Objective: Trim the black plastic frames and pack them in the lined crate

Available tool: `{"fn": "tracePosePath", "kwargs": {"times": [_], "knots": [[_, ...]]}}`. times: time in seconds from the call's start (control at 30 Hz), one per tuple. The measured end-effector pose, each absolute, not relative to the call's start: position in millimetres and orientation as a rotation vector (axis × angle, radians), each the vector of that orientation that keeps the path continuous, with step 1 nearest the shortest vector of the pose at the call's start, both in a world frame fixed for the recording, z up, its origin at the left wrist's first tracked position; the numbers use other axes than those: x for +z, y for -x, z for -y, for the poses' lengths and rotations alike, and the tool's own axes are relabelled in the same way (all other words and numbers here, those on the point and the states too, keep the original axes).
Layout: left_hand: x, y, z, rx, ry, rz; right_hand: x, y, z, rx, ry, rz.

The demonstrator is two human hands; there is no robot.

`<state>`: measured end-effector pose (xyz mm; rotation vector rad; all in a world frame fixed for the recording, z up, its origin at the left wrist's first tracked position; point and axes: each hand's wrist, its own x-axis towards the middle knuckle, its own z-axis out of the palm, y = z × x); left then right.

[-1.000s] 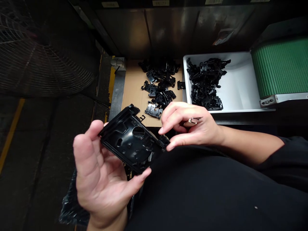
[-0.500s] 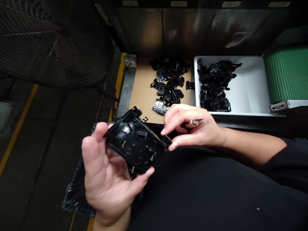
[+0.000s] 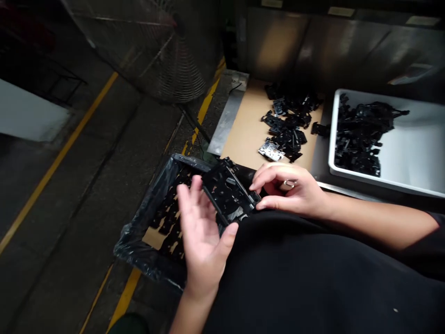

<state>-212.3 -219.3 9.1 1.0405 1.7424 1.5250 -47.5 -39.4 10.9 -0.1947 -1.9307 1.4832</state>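
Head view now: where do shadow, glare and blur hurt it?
Head view: the caged fan lies in shadow, its wires smeared; head view: glare whitens one silvery part and marks the metal panel; head view: the held black plastic part lacks crisp detail, with faint glints.

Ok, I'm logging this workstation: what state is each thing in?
Black frame: held tilted in both hands
Left hand: holding the frame, fingers extended
Right hand: pinching the frame's corner
White tray: partly filled with black pieces
Cardboard sheet: flat, more pieces scattered on top
Plastic-lined box: open-topped
Fan: dim; cannot tell whether running
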Motion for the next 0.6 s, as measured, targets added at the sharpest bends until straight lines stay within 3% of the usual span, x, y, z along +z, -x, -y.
{"fn": "tracePosePath", "kwargs": {"times": [0.17,0.33,0.6], "knots": [[-39,233,262,1.525,-0.358,-1.586,-25,107,83,1.486,-0.034,2.308],[-138,296,310,1.427,-0.184,-1.890,-70,165,139,1.556,-0.008,2.667],[-282,475,434,0.705,0.053,-2.638,-117,179,164,1.805,0.263,2.873]]}}
